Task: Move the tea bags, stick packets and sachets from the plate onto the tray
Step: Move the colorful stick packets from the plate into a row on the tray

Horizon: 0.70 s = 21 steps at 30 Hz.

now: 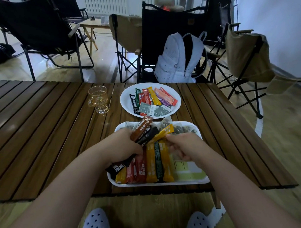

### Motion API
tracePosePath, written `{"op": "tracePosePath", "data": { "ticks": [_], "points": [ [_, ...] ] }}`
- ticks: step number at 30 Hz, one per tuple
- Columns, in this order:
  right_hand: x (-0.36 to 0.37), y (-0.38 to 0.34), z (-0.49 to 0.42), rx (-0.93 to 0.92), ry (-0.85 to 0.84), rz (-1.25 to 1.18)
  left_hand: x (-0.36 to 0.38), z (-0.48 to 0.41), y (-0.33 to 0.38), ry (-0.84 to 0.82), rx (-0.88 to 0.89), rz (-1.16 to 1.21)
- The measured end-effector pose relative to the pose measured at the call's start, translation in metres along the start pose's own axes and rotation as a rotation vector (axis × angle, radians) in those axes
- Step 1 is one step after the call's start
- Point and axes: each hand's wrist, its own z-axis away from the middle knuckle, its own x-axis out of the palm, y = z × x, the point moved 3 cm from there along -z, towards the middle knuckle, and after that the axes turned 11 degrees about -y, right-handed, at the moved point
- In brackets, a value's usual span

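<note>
1. Over the tray (159, 183), the left hand (123, 146) grips a fan of stick packets (141, 129), probably to lay them beside the row lined up below.
2. The right hand (184, 147) pinches a yellow packet (166, 131), seemingly to straighten it.
3. On the plate (127, 104) beyond, sachets (146, 109) and more sticks wait; a glass cup (98, 99) stands apart on the tabletop (52, 135), obstructing nothing.
</note>
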Motion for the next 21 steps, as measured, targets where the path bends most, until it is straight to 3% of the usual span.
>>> {"op": "tracePosePath", "data": {
  "ticks": [4, 8, 14, 18, 21],
  "points": [
    [0.011, -0.002, 0.001, 0.015, -0.091, -0.327, -0.005, 0.012, 0.006, -0.038, 0.058, 0.228],
    [0.013, -0.013, 0.005, -0.053, -0.080, -0.482, 0.000, 0.014, 0.012, -0.074, 0.092, 0.228],
    [0.009, -0.013, 0.002, -0.324, -0.005, -0.398, 0.010, 0.008, 0.011, -0.135, 0.051, 0.282],
    [0.007, -0.016, 0.006, -0.385, 0.075, -0.437, 0.006, 0.011, 0.013, -0.162, 0.075, 0.418],
    [-0.004, -0.018, 0.009, -0.313, 0.108, -0.349, -0.005, 0.010, 0.006, -0.053, 0.148, 0.642]
  ]
}}
